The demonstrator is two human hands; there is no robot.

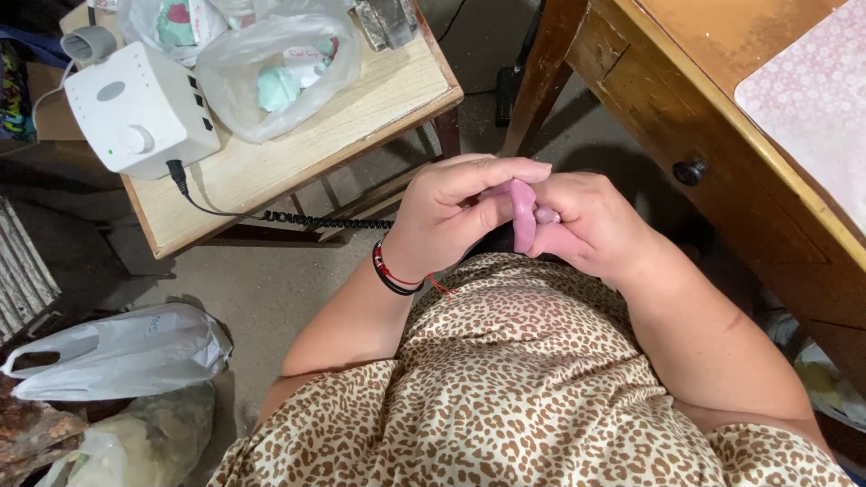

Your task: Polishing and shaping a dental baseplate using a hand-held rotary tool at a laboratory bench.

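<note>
Both my hands meet in front of my chest over a leopard-print top. A small curved pink piece [523,212] sits between them. My left hand [456,212] closes its fingers over the top of the pink piece; red and black cords circle that wrist. My right hand [586,225] grips the piece from the right side, thumb pressed against it. Most of the piece is hidden by fingers.
A small wooden table [271,162] at upper left carries a white box-shaped machine [135,108] with a coiled black cable [316,219] and clear plastic bags [280,68]. A brown wooden desk [722,153] with a drawer knob [690,171] stands at right. White plastic bags [117,352] lie on the floor at left.
</note>
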